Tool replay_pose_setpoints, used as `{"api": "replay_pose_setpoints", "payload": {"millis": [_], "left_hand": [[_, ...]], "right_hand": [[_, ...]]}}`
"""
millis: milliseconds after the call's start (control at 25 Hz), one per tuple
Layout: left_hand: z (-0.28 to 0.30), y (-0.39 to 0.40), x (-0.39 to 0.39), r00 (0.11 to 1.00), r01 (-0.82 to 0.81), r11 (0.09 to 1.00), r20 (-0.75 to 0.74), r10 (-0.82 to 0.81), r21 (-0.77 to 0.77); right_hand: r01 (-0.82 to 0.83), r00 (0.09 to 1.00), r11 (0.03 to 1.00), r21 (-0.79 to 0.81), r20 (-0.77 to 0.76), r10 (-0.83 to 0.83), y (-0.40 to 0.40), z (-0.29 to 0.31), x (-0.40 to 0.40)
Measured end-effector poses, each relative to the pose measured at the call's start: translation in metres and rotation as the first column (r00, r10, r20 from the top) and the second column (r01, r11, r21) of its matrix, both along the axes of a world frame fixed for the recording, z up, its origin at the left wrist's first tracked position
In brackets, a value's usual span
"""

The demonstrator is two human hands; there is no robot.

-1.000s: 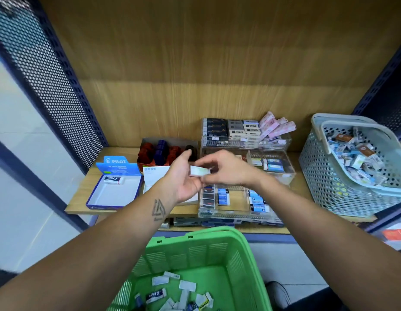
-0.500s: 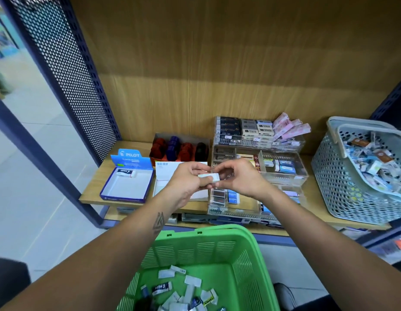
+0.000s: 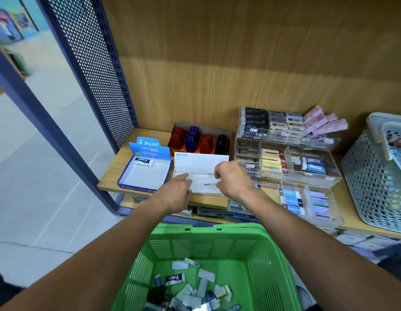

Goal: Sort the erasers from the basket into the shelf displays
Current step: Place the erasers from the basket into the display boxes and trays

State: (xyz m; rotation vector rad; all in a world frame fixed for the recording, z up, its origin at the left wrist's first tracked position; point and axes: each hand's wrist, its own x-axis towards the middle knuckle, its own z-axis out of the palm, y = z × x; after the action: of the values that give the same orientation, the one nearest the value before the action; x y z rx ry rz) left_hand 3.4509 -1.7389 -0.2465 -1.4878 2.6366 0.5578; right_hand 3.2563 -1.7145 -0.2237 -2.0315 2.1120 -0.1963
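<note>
Wood-grain shelf seen from my head camera, with both my forearms reaching over a green basket toward a white display box. My left hand lies over the box's near-left corner, fingers extended and close together, their tips at the box's left edge; I cannot tell whether they touch it. My right hand hovers over the box's right side, fingers curled under the palm; whether they pinch an eraser is hidden from me. Loose erasers, white and blue-sleeved, lie heaped on the green basket's floor. Left of the white box stands a blue Pilot box with one sleeved eraser at its back. Clear acrylic trays of sorted erasers sit to the right, and a grey basket stands at the far right.
</note>
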Motion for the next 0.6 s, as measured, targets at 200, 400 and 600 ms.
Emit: {"api": "replay_pose_setpoints", "payload": {"millis": [200,400,600], "left_hand": [[-0.014,-0.006,0.004,0.994,0.065,0.997,0.094,-0.061,-0.040],[-0.012,-0.013,0.000,0.997,0.039,0.996,0.072,-0.034,-0.080],[-0.015,-0.019,-0.003,0.998,-0.012,0.999,0.057,0.014,-0.046]], "right_hand": [[0.020,1.000,1.000,0.011,0.022,-0.020,-0.021,-0.028,0.019],[0.069,0.997,0.995,-0.069,0.036,-0.066,-0.033,-0.045,0.025],[0.094,0.995,0.994,-0.053,-0.038,-0.096,-0.042,-0.047,0.031]]}}
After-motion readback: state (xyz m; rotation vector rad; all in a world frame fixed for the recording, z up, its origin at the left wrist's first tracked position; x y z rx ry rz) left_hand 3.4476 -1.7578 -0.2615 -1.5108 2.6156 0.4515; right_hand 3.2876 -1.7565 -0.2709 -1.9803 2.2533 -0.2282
